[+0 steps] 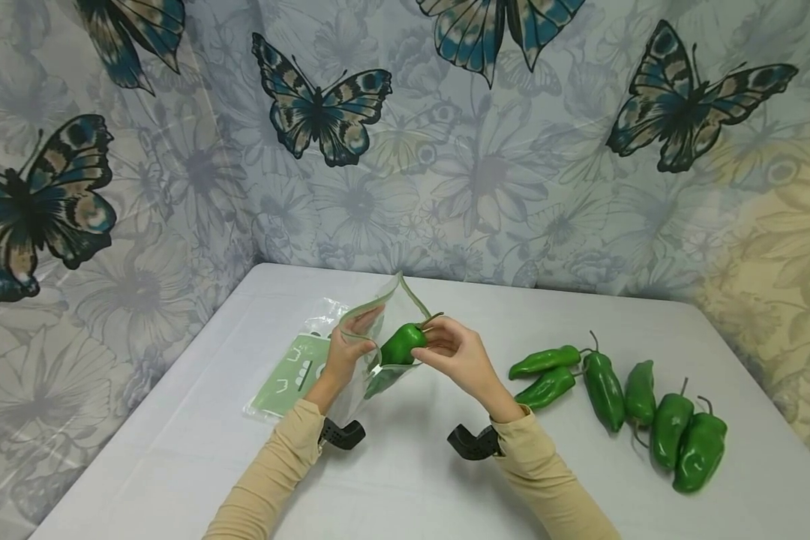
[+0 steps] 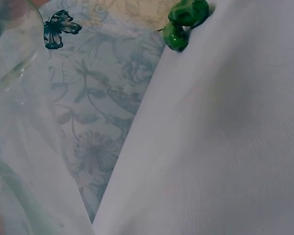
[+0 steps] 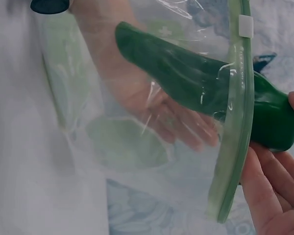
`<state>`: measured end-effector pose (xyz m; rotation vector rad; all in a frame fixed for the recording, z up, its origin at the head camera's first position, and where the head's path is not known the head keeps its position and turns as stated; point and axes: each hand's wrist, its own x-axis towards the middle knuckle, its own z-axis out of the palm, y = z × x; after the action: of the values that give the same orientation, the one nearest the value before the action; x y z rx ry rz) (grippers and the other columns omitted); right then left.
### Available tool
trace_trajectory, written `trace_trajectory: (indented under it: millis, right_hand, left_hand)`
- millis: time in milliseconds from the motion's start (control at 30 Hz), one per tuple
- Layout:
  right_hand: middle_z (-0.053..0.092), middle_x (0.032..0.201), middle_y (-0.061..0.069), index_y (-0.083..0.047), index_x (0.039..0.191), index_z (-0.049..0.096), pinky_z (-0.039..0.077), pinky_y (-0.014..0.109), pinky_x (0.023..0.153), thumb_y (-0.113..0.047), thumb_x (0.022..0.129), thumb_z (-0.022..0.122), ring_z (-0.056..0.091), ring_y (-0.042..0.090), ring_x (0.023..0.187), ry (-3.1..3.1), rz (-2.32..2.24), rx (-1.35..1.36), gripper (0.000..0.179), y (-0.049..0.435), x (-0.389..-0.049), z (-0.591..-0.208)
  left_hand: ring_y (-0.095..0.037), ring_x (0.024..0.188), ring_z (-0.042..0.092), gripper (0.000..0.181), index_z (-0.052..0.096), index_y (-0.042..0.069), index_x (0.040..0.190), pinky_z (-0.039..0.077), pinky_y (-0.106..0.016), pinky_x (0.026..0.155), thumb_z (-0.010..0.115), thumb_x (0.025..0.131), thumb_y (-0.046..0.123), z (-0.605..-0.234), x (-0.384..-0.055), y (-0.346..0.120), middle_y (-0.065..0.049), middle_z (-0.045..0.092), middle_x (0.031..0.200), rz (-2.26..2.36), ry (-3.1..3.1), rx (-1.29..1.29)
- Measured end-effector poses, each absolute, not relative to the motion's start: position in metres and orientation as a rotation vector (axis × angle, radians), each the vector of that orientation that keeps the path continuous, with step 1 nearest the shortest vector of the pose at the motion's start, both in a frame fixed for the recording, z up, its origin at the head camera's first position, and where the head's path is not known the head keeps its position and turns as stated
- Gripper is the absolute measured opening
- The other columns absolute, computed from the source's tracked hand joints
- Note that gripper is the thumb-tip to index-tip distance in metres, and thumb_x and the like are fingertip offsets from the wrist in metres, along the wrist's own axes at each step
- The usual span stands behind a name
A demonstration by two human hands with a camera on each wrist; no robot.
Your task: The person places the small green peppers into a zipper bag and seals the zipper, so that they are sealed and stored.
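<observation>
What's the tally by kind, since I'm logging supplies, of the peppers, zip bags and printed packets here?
Green peppers: 7 (6 lying on the table, 1 in the right hand)
Clear zip bag: 1, held by the left hand
Green printed packet: 1, lying on the table
Total: 9
</observation>
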<state>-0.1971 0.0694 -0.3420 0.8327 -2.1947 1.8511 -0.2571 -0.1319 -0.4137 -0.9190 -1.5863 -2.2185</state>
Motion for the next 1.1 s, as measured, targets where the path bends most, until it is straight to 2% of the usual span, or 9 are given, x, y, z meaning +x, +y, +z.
trace_trajectory:
  millis: [100, 200, 333, 433, 567, 700, 833, 1100]
  right_hand:
    - [0.061, 0.092, 0.015, 0.008, 0.104, 0.055, 0.050, 0.031, 0.075, 0.005, 0.077, 0.067, 0.060, 0.024, 0.084, -2.204, 1.887, 0.873, 0.030, 0.072, -0.204, -0.350]
    - [0.059, 0.095, 0.018, 0.010, 0.105, 0.055, 0.050, 0.033, 0.076, 0.006, 0.076, 0.067, 0.059, 0.029, 0.086, -2.233, 1.917, 0.884, 0.031, 0.069, -0.198, -0.342]
    - [0.058, 0.096, 0.020, 0.012, 0.104, 0.055, 0.050, 0.033, 0.075, 0.008, 0.076, 0.066, 0.059, 0.033, 0.086, -2.285, 1.921, 0.874, 0.031, 0.064, -0.192, -0.338]
    - [0.059, 0.096, 0.018, 0.009, 0.104, 0.056, 0.051, 0.030, 0.073, 0.003, 0.076, 0.068, 0.060, 0.029, 0.085, -2.303, 1.895, 0.886, 0.031, 0.064, -0.198, -0.350]
    - [0.060, 0.099, 0.019, 0.010, 0.107, 0.055, 0.051, 0.028, 0.073, -0.001, 0.078, 0.067, 0.061, 0.026, 0.086, -2.312, 1.818, 0.949, 0.033, 0.066, -0.204, -0.359]
    - [0.059, 0.102, 0.021, 0.012, 0.109, 0.055, 0.050, 0.026, 0.074, 0.002, 0.079, 0.065, 0.061, 0.026, 0.087, -2.316, 1.762, 0.984, 0.033, 0.067, -0.205, -0.357]
    - [0.061, 0.097, 0.023, 0.013, 0.110, 0.053, 0.051, 0.027, 0.071, 0.006, 0.075, 0.067, 0.062, 0.029, 0.082, -2.299, 1.721, 0.975, 0.039, 0.065, -0.198, -0.345]
    - [0.060, 0.092, 0.021, 0.013, 0.097, 0.059, 0.052, 0.029, 0.069, 0.009, 0.072, 0.069, 0.061, 0.032, 0.078, -2.261, 1.696, 0.930, 0.027, 0.062, -0.186, -0.331]
  left_hand:
    - [-0.018, 0.116, 0.045, 0.077, 0.047, -0.003, 0.123, 0.024, -0.037, 0.103, 0.073, 0.067, 0.042, -0.413, -0.257, -0.132, 0.000, 0.056, 0.119, -2.213, -1.603, -0.930]
    - [-0.019, 0.116, 0.045, 0.083, 0.044, -0.008, 0.124, 0.025, -0.036, 0.102, 0.073, 0.066, 0.044, -0.414, -0.257, -0.133, -0.001, 0.055, 0.119, -2.192, -1.628, -0.928]
    - [-0.018, 0.116, 0.045, 0.083, 0.045, -0.007, 0.123, 0.026, -0.036, 0.102, 0.072, 0.067, 0.046, -0.415, -0.256, -0.135, 0.000, 0.055, 0.119, -2.168, -1.660, -0.915]
    - [-0.017, 0.116, 0.045, 0.078, 0.047, -0.001, 0.123, 0.026, -0.035, 0.102, 0.072, 0.067, 0.046, -0.418, -0.255, -0.136, 0.002, 0.055, 0.119, -2.168, -1.676, -0.906]
    - [-0.017, 0.115, 0.046, 0.077, 0.047, 0.000, 0.123, 0.026, -0.035, 0.102, 0.071, 0.067, 0.046, -0.419, -0.256, -0.136, 0.001, 0.055, 0.119, -2.178, -1.676, -0.903]
    - [-0.017, 0.115, 0.046, 0.079, 0.045, -0.005, 0.124, 0.026, -0.035, 0.102, 0.072, 0.067, 0.044, -0.418, -0.257, -0.134, 0.001, 0.056, 0.119, -2.197, -1.649, -0.916]
    - [-0.015, 0.114, 0.047, 0.082, 0.044, -0.009, 0.122, 0.028, -0.032, 0.101, 0.073, 0.066, 0.044, -0.417, -0.257, -0.133, 0.002, 0.057, 0.117, -2.193, -1.633, -0.911]
    - [-0.016, 0.114, 0.047, 0.085, 0.042, -0.013, 0.122, 0.028, -0.032, 0.100, 0.072, 0.068, 0.045, -0.416, -0.258, -0.132, 0.001, 0.056, 0.118, -2.176, -1.635, -0.935]
